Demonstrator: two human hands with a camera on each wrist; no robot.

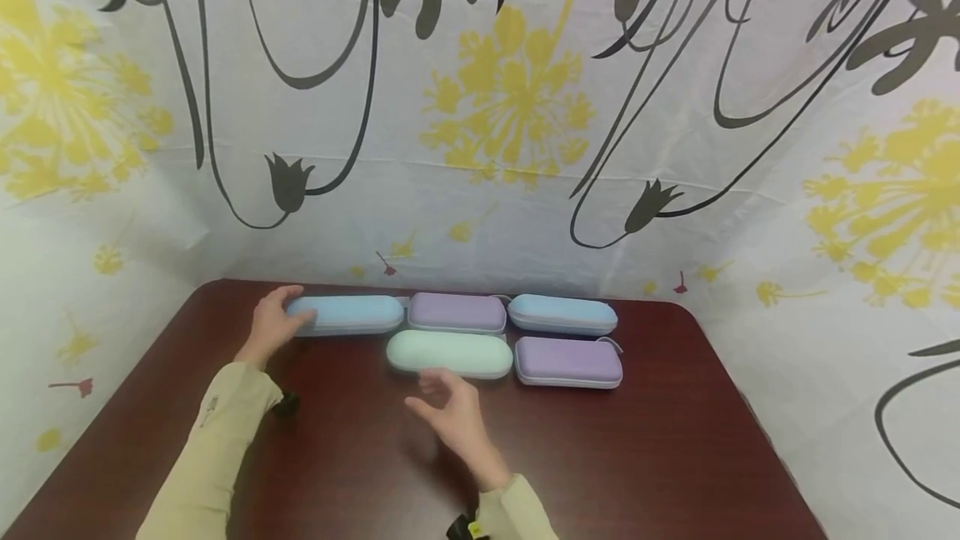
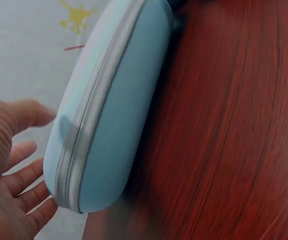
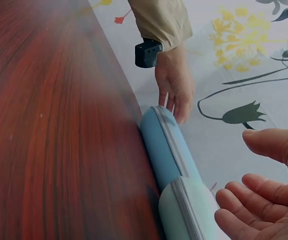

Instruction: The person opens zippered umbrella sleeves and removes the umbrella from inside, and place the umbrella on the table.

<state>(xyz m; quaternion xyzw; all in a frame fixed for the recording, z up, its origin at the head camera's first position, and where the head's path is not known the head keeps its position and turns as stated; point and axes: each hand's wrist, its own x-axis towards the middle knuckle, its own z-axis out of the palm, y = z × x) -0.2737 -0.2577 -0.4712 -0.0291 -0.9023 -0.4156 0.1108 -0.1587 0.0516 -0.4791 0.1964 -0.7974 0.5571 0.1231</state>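
My left hand (image 1: 272, 325) is at the left end of a light blue zippered case (image 1: 347, 315) in the back row. In the left wrist view its fingers (image 2: 31, 180) lie loosely spread around the end of that case (image 2: 119, 110); whether they touch it is hard to tell. My right hand (image 1: 453, 422) hovers in front of the mint green case (image 1: 450, 354), thumb and fingers apart with nothing between them. The right wrist view shows the mint case (image 3: 176, 210) in front of the blue one (image 3: 164, 145), and the right hand (image 3: 269, 195) beside them.
Back row, rightward: a purple case (image 1: 457, 312) and a second light blue case (image 1: 562, 314). Another purple case (image 1: 568, 362) lies right of the mint one. All rest on a dark red-brown table (image 1: 660, 457). Patterned cloth (image 1: 480, 223) hangs behind the back edge.
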